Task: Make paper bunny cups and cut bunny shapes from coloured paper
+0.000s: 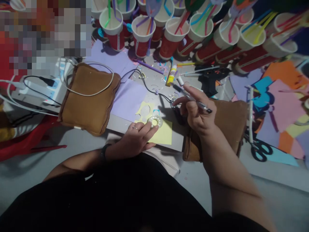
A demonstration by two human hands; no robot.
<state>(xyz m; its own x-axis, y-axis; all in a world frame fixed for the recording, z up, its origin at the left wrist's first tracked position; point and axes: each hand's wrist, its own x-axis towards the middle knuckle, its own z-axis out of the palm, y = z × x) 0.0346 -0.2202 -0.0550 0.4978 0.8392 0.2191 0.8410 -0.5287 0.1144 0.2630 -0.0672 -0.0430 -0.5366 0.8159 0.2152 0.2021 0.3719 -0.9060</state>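
My left hand (pixel 136 138) rests at the table's near edge, its fingertips pressing on a white notched ring (pixel 155 121), which looks like a tape roll core. Under the ring lies a yellow paper sheet (pixel 164 133). A yellow scrap with round cut-outs (pixel 143 112) is just behind it. Raised to the right of the ring, my right hand (pixel 199 112) grips a clear-barrelled pen (pixel 190 97) between thumb and fingers. The pen is tilted, one end pointing up and left, and is apart from the paper.
Red and white paper cups (pixel 142 35) with coloured straws line the back. Brown cushions (pixel 88 96) sit at both sides. A glue stick (pixel 171 75), black glue gun (pixel 210 80), scissors (pixel 260 150), a power strip (pixel 58 82) with cables and coloured paper (pixel 285 100) lie around.
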